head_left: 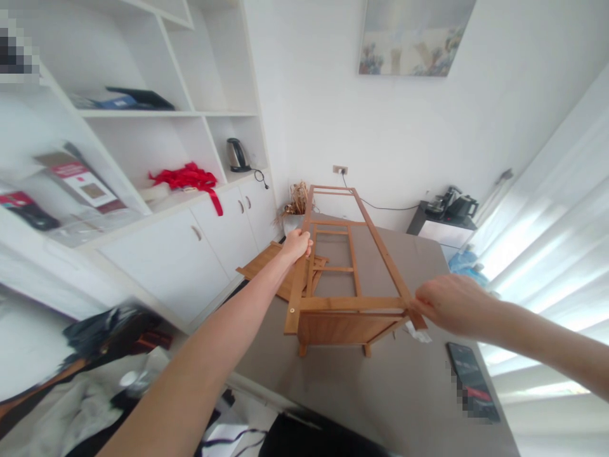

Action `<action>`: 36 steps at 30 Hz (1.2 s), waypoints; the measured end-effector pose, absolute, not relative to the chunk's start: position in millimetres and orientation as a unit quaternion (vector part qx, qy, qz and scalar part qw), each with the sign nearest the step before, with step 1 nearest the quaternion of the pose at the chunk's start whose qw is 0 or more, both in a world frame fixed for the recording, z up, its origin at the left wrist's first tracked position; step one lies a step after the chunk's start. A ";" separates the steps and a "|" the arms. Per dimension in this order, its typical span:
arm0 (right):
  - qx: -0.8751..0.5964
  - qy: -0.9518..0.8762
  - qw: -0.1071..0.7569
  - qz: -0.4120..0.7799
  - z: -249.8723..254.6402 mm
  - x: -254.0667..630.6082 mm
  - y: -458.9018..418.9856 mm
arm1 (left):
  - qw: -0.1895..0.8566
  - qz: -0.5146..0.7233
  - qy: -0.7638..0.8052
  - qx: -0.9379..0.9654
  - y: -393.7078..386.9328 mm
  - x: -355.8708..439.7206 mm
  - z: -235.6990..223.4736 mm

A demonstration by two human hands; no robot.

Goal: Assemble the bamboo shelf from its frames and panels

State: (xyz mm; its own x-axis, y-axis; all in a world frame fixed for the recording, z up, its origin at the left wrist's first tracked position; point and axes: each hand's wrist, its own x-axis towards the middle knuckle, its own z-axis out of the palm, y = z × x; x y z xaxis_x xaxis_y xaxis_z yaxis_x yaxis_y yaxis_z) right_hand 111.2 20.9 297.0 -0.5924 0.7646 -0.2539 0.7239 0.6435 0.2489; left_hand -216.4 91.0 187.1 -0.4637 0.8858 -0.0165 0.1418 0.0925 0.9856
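Note:
A partly assembled light-brown wooden frame (352, 303) stands on the grey table (333, 393), its long rails running away from me. My left hand (297, 245) is closed around the left long rail. At the near right corner, my right hand (447, 303) is closed, its fingertips against the outer side of the right rail; whatever they pinch is hidden. A round metal fastener (292, 310) shows near the left rail's end. Below the near crossbar sits a wooden panel (333, 329).
Loose wooden pieces (261, 259) lie left of the frame. A small clear plastic bag (419, 332) and a phone (469, 368) are on the table's right. White cabinets (214, 235) line the left. A potted dried plant (295, 206) and a black appliance stand (440, 225) are farther back.

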 end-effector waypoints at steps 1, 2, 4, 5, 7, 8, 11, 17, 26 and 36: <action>0.408 0.892 0.180 0.068 295.7 109.8 19.7 | 0.339 0.548 0.658 0.390 90.9 -216.8 185.9; 0.397 0.895 0.189 0.076 294.3 108.3 18.3 | 0.338 0.548 0.659 0.389 90.8 -217.3 184.9; 0.388 0.896 0.198 0.083 291.6 106.5 16.4 | 0.337 0.548 0.660 0.388 90.6 -218.3 183.5; 0.394 0.896 0.192 0.074 290.7 106.3 16.4 | 0.336 0.549 0.659 0.388 90.4 -218.9 183.0; 0.426 0.889 0.168 0.021 290.2 108.0 18.4 | 0.334 0.551 0.658 0.389 90.1 -219.7 182.6; 0.446 0.881 0.156 -0.015 290.7 109.5 19.8 | 0.332 0.552 0.658 0.390 90.0 -220.0 182.5; 0.464 0.870 0.142 -0.088 295.3 114.6 21.8 | 0.329 0.553 0.657 0.392 90.2 -220.4 182.5; 0.457 0.872 0.140 -0.103 307.5 120.5 16.4 | 0.331 0.552 0.656 0.395 89.5 -217.8 185.2; 0.440 0.870 0.122 -0.183 305.8 131.1 24.5 | 0.333 0.548 0.656 0.399 86.2 -213.6 190.0; 0.453 0.876 0.110 -0.122 302.1 133.0 29.0 | 0.334 0.551 0.656 0.393 83.9 -210.4 194.5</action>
State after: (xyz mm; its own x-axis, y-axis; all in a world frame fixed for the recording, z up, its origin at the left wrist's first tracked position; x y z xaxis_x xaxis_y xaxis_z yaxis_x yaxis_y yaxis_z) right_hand 133.0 29.0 302.1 -0.5658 0.7668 -0.3031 0.8204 0.5603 -0.1140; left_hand -210.4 83.9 194.5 -0.4681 0.8837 -0.0046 0.1487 0.0839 0.9853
